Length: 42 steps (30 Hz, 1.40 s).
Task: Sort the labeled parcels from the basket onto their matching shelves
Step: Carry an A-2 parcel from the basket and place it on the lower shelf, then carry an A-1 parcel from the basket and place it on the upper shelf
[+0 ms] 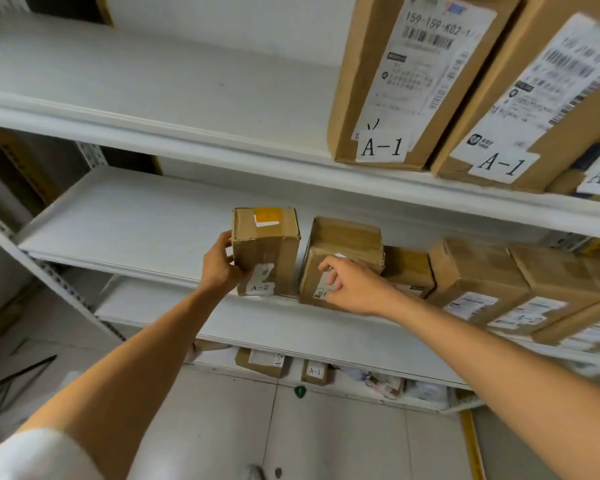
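The left hand (pixel 219 263) grasps the left side of the upright brown cardboard parcel labelled A-2 (pixel 267 247), which stands at the front edge of the white middle shelf (pixel 136 223). The right hand (pixel 352 285) rests relaxed fingers on the adjacent brown cardboard parcel (pixel 343 244). Above, the tall cardboard box labelled A-1 (pixel 357 64) occupies the upper shelf (pixel 153 81).

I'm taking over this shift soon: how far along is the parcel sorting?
Done: A-1 boxes stand on the top shelf, and a row of boxes fills the right of the middle shelf. In hand: the left hand grips an A-2 box at the row's end, and the right hand rests on its neighbour. Left: low down, parcels marked A-2 and A-1 wait unsorted.
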{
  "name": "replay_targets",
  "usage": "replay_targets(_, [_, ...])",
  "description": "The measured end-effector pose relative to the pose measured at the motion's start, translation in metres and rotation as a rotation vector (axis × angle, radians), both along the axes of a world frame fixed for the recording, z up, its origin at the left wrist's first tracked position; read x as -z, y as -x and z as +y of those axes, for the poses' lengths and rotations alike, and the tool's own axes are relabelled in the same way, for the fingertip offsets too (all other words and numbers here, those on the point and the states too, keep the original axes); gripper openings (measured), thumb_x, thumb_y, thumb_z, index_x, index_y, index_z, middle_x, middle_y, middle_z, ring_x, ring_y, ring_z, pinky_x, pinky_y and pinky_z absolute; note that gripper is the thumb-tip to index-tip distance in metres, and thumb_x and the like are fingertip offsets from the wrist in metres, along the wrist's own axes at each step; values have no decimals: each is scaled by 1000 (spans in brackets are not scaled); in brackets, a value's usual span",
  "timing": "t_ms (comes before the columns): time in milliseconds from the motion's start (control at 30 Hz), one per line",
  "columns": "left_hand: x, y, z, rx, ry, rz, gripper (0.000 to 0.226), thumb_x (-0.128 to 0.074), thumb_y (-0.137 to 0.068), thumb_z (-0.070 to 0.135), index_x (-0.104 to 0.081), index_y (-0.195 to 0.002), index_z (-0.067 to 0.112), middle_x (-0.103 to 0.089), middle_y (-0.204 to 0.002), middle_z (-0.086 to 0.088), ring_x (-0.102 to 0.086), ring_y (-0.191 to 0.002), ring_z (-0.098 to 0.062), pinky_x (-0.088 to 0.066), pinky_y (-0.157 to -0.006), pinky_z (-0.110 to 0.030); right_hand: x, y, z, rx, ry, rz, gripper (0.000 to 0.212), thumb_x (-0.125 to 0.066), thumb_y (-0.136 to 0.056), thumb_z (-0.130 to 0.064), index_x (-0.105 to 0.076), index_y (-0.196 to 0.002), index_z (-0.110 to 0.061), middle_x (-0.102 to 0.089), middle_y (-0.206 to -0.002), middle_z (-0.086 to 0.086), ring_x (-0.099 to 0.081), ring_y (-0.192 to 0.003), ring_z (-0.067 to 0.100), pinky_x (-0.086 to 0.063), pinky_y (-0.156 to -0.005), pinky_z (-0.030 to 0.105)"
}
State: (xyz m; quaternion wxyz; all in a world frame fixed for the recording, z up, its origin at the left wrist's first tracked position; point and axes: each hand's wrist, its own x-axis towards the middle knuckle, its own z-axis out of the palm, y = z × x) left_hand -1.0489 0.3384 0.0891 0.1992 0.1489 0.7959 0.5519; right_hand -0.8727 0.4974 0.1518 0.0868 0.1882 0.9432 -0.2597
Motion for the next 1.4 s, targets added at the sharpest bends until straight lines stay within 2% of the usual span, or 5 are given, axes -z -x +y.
replay_targets(200, [24, 19, 22, 128, 39, 32, 60, -61, -80, -14, -47, -132, 13, -57, -124, -9, -54, -108, -25, -49, -86, -35, -1, 22, -1, 3, -16, -17, 49, -63, -85, -16, -47, -132, -18, -58, -107, 0, -57, -96, 14, -52, -86, 38])
replay_targets(400, [27, 34, 19, 251, 124, 14, 75, -73, -76, -6, -39, -140, 13, -51, -134, -13, -49, -123, -35, -46, -97, -45, -4, 41, -5, -53, -32, -61, 50, -65, -85, -16, -47, -132, -19, -57, -110, -3, -55, -97, 13, -51, -85, 34])
replay_targets(767, [-25, 27, -97, 343, 853, 283, 51, -69, -78, 4, -57, -125, 19, -63, -119, -5, -63, -100, -22, -53, -82, -31, -22, 113, -81, -526, -160, -70, 49, -62, -86, -22, -47, -132, -11, -56, -119, 9, -51, -100, 19, -43, -76, 28])
replay_targets(1100, [-89, -93, -207, -215, 904, 226, 44, -75, -72, 22, -59, -114, 24, -63, -110, -1, -60, -96, -22, -52, -78, -34, -46, 100, -203, -1018, -224, 59, 49, -67, -81, -39, -50, -120, -14, -57, -113, 6, -57, -96, 23, -52, -83, 41])
replay_targets(1400, [-67, -359, -306, -770, 889, -111, 36, -74, -76, 24, -63, -110, 17, -66, -110, -6, -61, -103, -23, -51, -87, -37, -20, -50, -336, -1605, -233, 145, 41, -69, -83, -37, -52, -112, -14, -56, -105, 4, -50, -85, 19, -35, -55, 25])
